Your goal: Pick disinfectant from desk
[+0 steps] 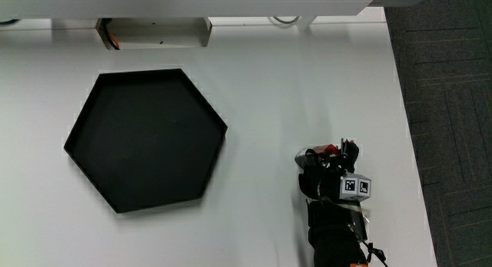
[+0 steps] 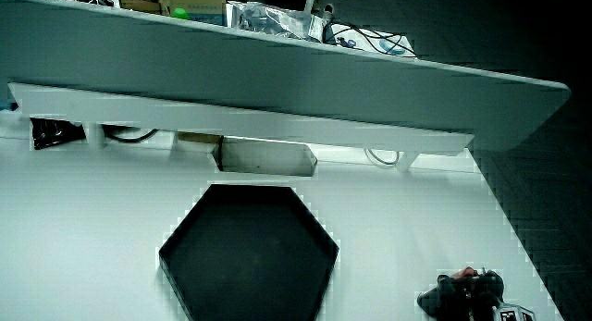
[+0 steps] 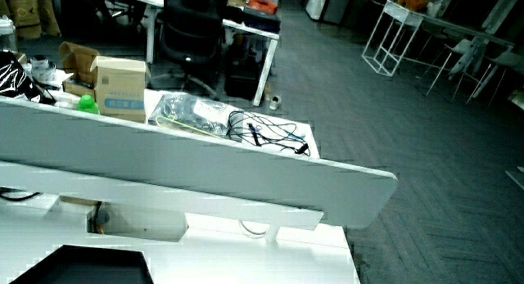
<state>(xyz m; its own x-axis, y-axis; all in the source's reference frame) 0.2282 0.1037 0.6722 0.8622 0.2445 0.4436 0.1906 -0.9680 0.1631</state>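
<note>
Gloved hand point(image 1: 332, 178) curls its fingers point(image 1: 311, 157) around something red-topped, probably the light, rigid disinfectant, gripped around its body.

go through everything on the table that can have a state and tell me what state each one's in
Black hexagonal tray: flat on the table, nothing in it.
Hand: at the table's edge near the person, apart from the tray, over a dark object with a red part.
Dark object with a red part: mostly hidden under the hand; cannot tell what it is or whether it is lifted.
Small patterned cube: on the back of the hand.
</note>
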